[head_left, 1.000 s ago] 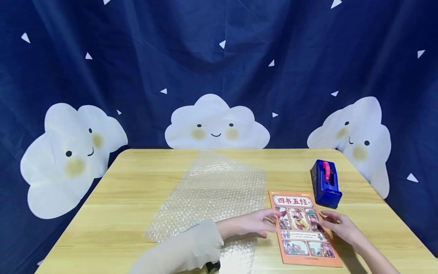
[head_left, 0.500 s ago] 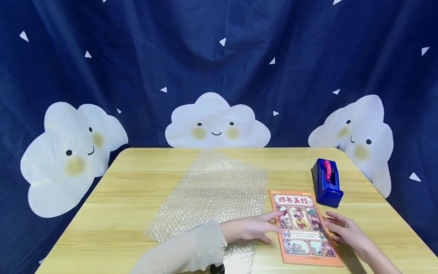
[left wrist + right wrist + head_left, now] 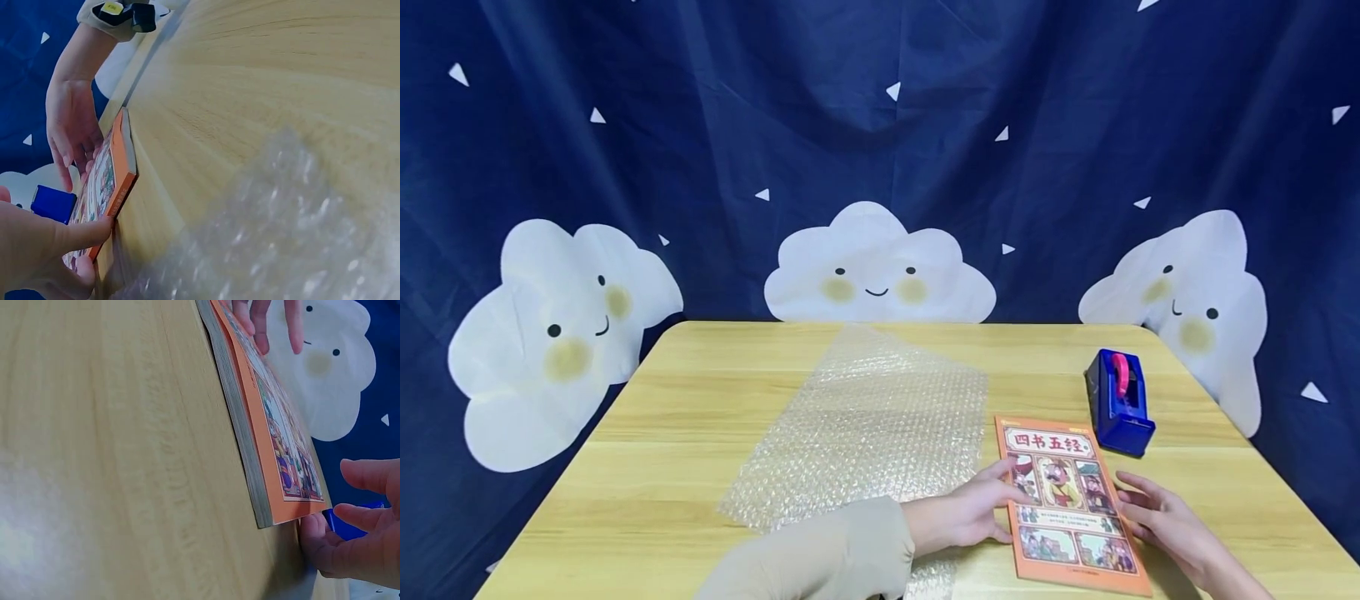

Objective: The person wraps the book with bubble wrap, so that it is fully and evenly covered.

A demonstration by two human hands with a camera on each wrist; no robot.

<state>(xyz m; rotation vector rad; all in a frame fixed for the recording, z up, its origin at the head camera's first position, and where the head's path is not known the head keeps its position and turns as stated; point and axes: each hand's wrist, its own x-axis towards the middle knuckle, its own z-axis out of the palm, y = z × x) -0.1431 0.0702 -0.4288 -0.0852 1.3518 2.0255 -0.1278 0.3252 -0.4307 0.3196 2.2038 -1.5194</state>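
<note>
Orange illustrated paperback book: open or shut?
Shut. The orange illustrated paperback book has its front cover on top; right wrist view shows pages stacked beneath.

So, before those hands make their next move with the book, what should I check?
1. Book cover facing up: ok.
2. Left fingers at its left edge: ok.
3. Right fingers beside its right edge: ok.
4. Firm hold from both sides: cannot tell; no clear grip shows.
5. Bubble wrap not under the book: ok, it lies to the left.
6. Tape dispenser clear of the book: cannot tell; they look close.
</note>
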